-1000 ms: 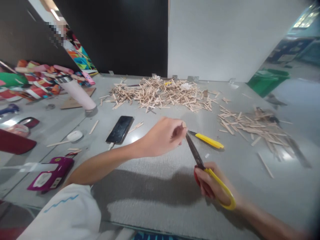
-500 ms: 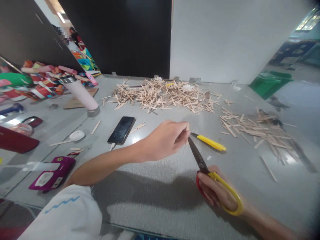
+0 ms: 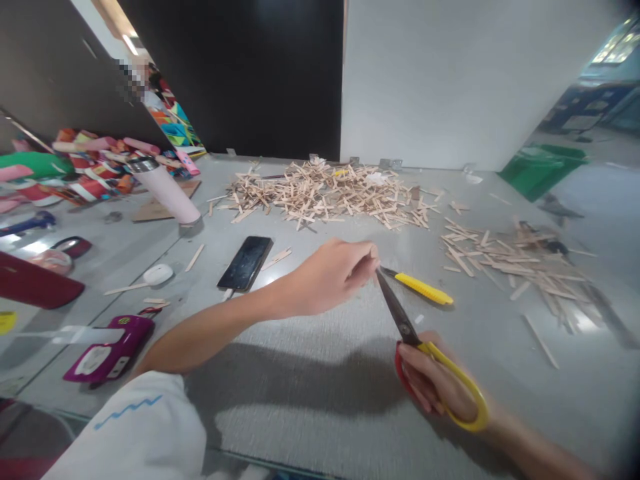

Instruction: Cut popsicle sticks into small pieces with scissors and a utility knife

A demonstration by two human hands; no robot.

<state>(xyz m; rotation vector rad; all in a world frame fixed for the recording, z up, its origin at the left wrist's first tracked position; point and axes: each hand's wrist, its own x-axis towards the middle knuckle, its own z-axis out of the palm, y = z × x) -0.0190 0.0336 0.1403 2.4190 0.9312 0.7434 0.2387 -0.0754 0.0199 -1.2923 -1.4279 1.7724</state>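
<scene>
Above a grey table (image 3: 300, 420), grips scissors (image 3: 397, 309) in the right hand (image 3: 435, 383), with tips close to the left hand (image 3: 334, 277), pinched, any contents hidden; risks nicked skin through any slip.

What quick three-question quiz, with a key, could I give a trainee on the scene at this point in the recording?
1. Multiple choice: What is in the right hand?
a) a pen
b) scissors
c) a bottle

2. True or false: As the camera sees it, the phone lies to the left of the yellow knife.

3. Open question: Towards what does the blade end of the scissors point?

Key:
1. b
2. True
3. The fingertips of the left hand; whether the blades touch them is hard to tell.
</scene>
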